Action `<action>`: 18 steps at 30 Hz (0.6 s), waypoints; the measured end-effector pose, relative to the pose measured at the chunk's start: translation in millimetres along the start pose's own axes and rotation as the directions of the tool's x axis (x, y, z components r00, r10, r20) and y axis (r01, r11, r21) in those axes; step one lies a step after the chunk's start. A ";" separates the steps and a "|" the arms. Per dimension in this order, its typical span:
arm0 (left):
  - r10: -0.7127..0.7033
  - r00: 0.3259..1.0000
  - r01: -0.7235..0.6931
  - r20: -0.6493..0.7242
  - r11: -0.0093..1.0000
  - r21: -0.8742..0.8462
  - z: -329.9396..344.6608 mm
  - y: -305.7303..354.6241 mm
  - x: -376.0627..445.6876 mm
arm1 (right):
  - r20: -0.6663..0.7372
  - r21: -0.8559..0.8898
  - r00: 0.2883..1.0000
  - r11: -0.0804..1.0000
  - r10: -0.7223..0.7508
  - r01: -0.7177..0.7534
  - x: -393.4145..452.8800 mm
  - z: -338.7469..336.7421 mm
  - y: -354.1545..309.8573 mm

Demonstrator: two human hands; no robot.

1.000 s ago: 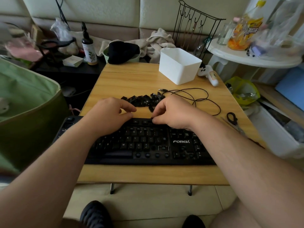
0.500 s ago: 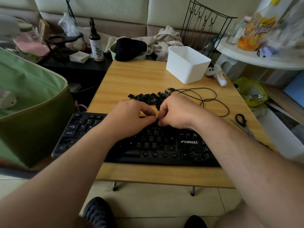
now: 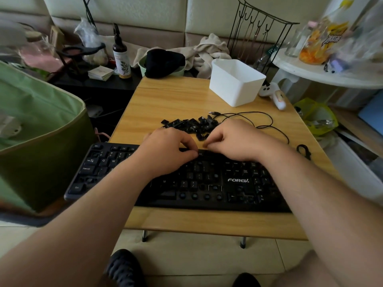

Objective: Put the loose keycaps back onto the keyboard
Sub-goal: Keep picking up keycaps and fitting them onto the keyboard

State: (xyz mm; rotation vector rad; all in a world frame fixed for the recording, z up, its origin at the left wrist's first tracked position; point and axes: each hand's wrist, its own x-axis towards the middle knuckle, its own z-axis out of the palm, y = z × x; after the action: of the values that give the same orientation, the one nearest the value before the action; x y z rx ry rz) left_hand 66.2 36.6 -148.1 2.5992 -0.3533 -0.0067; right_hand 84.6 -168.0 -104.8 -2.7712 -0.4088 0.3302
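Hovering over the keyboard point(image 3: 207, 181)'s top row, left hand point(image 3: 165, 150) and right hand point(image 3: 234, 139) are curling fingertip to fingertip; any pinched cap is hidden; loose keycaps point(image 3: 186, 124) are lying heaped on the surface point(image 3: 165, 104) just behind.

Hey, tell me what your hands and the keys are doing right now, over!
Left hand and right hand fingertips together at keyboard top row. Keycap pile waits behind. Cable beside pile, not blocking.

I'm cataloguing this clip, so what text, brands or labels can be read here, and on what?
"FOREV": white brand mark on the keyboard.
Key legends such as "Q", "W", "M": keyboard's left and middle keys, most others too small to read.
Bottle label: leaf drawing, wording too small.
Yellow snack packet: lettering blurred, unreadable.
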 end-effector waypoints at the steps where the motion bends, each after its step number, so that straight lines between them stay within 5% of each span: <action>1: -0.007 1.000 0.007 0.016 1.000 -0.003 -3.8 -1.9 0.7 | -0.105 0.066 0.994 0.997 0.044 -0.037 4.3 3.1 5.7; 5: -0.051 0.997 0.047 -0.051 0.996 -0.073 -14.0 -15.6 4.6 | -0.306 0.165 0.946 0.985 0.106 -0.057 20.8 20.9 9.2; 18: -0.043 0.986 0.020 -0.162 0.990 -0.138 -8.2 -10.3 7.5 | -0.287 -0.098 0.956 0.995 -0.055 0.027 35.1 28.3 -3.5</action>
State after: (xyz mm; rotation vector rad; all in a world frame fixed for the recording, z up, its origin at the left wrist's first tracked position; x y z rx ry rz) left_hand 76.5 47.3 -145.6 2.4492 -0.2432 0.1662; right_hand 108.8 -146.0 -135.9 -2.8366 -0.4157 -0.1090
